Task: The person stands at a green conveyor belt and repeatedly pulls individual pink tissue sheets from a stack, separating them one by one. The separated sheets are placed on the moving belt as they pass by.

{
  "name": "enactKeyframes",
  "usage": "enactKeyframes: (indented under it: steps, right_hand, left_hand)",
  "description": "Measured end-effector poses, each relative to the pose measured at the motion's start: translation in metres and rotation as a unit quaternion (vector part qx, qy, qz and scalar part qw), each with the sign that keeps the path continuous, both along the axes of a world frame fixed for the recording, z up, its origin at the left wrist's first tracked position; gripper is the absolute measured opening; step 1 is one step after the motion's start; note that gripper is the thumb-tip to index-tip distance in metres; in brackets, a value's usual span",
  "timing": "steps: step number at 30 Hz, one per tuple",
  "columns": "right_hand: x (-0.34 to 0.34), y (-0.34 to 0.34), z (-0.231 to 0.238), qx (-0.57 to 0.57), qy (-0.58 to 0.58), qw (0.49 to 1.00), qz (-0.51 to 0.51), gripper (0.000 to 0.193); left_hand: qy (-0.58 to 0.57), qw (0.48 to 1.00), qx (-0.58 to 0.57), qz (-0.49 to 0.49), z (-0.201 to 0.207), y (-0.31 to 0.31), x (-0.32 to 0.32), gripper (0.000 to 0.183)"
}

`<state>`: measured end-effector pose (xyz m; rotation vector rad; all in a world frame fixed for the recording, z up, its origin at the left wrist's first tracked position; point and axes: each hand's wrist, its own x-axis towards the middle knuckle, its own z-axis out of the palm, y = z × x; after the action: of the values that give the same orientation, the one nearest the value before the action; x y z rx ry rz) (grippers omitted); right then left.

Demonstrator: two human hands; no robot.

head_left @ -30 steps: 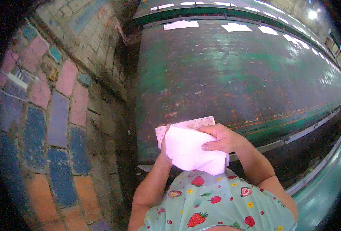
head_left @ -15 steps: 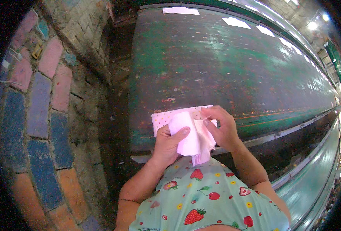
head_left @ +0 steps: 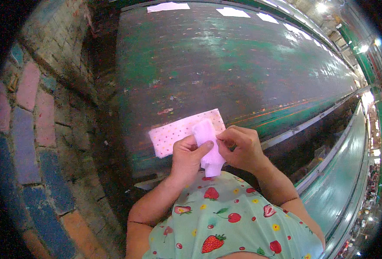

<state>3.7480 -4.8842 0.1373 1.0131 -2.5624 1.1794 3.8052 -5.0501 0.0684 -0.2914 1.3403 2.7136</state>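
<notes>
A folded pinkish-white cloth (head_left: 205,131) is held upright in front of my body, with a small flap hanging at its lower end. My left hand (head_left: 185,160) grips it from the left, thumb lying across its face. At its right edge, my right hand (head_left: 242,149) pinches the cloth between thumb and forefinger, the other fingers curled. Just behind, a folded pink cloth with coloured dots (head_left: 167,134) lies flat on the table's near edge, partly hidden by the held cloth and my left hand.
The long dark-green table (head_left: 178,73) has a worn, paint-flecked surface. White sheets (head_left: 168,7) lie along its far side. To the right runs another long green table (head_left: 329,198). Painted paving bricks (head_left: 26,142) cover the floor at left.
The held cloth has become narrower and more compact. My right hand has closed in on its right edge. More of the dotted cloth shows, and the whole view has shifted.
</notes>
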Motion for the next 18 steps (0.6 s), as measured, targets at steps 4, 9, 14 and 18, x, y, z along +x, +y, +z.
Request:
enactKeyframes:
  steps: [4, 9, 14, 18]
  right_hand:
    - [-0.011, 0.010, -0.002, 0.014, 0.015, 1.000, 0.004, 0.016]
    - [-0.033, 0.031, -0.010, -0.011, -0.031, 0.998, 0.055, 0.013]
    - [-0.060, 0.076, -0.026, -0.136, -0.139, 0.974, 0.115, 0.013]
    - [-0.081, 0.119, -0.047, -0.190, -0.281, 0.930, 0.144, 0.008]
  left_hand:
    - [-0.004, 1.000, -0.004, 0.021, 0.003, 0.012, -0.003, 0.019]
    - [-0.001, 0.996, -0.030, 0.079, 0.009, 0.035, -0.008, 0.020]
    - [-0.046, 0.990, -0.063, 0.120, 0.022, 0.084, -0.017, 0.021]
    - [-0.056, 0.983, -0.075, 0.161, 0.030, 0.128, -0.025, 0.021]
